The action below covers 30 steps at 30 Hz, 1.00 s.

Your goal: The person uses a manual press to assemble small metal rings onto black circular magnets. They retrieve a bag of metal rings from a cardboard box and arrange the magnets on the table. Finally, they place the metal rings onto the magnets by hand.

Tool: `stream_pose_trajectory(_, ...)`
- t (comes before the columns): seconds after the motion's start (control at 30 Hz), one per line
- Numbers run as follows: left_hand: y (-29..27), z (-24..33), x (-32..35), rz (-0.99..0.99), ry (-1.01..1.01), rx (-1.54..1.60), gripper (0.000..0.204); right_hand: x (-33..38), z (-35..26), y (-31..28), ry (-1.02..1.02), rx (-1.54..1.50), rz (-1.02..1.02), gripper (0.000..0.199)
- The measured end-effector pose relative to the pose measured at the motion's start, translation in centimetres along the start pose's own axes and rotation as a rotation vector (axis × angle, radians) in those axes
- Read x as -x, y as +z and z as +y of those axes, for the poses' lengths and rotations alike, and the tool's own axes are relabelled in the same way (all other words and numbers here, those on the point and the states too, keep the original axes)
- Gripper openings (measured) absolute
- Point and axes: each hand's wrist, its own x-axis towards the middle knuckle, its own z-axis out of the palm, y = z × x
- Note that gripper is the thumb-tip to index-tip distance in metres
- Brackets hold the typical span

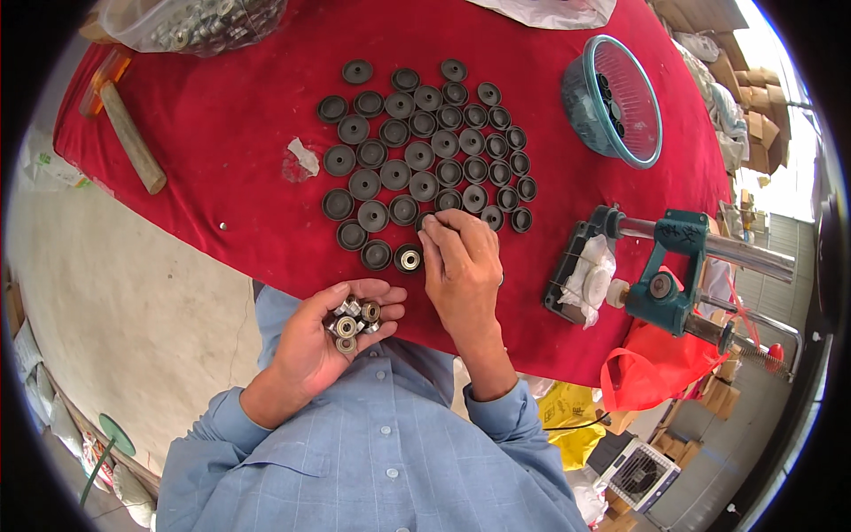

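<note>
Several small metal ball bearings [347,327] lie piled in my left hand [306,341], which is cupped palm up, fingers curled round them, at the table's near edge. My right hand [463,270] reaches over the near side of a group of round black plastic caps [420,155]. Its fingers are pinched together at the rim of one cap; what is between the fingertips is hidden. Left of that hand, one black cap holds a bearing [409,259] seated in its middle. The other visible caps lie in loose rows, each with a small central hole or hub.
A red cloth [239,177] covers the table. At right stand a teal basket [640,146] with black parts inside and a green hand press [678,275]. A wooden-handled tool [133,137] and a clear container of metal parts [182,27] sit at left. A paper scrap [303,157] lies beside the caps.
</note>
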Motion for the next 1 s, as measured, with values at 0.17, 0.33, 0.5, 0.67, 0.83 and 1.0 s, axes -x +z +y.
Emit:
stream_pose_trajectory(0.17, -0.1, -0.1, 0.1, -0.01, -0.001, 0.018, 0.045, 0.9, -1.3, -0.7, -0.033, 0.211, -0.042, 0.029)
stream_pose_trajectory(0.33, -0.2, -0.1, -0.1, -0.014, -0.006, 0.049, 0.046, 1.8, -2.0, -0.7, -0.036, 0.338, -0.07, 0.04)
stream_pose_trajectory(0.5, 0.0, 0.1, -0.2, -0.013, 0.016, 0.084, 0.047, 1.9, -2.2, -0.5, -0.029, 0.343, -0.033, 0.039)
stream_pose_trajectory(0.67, -0.2, 0.1, -0.3, -0.082, 0.036, 0.186, 0.048, 1.6, -1.8, -1.5, 0.023, 0.209, 0.0, 0.036)
stream_pose_trajectory(0.83, -0.9, -0.3, -0.5, -0.08, 0.087, 0.176, 0.046, 3.2, -5.3, -3.6, -0.044, -0.327, -0.111, 0.036)
stream_pose_trajectory(1.0, -0.3, -0.9, -0.4, -0.078, 0.171, 0.117, 0.042, 5.3, -7.0, -2.4, 0.029, -0.29, -0.184, 0.038)
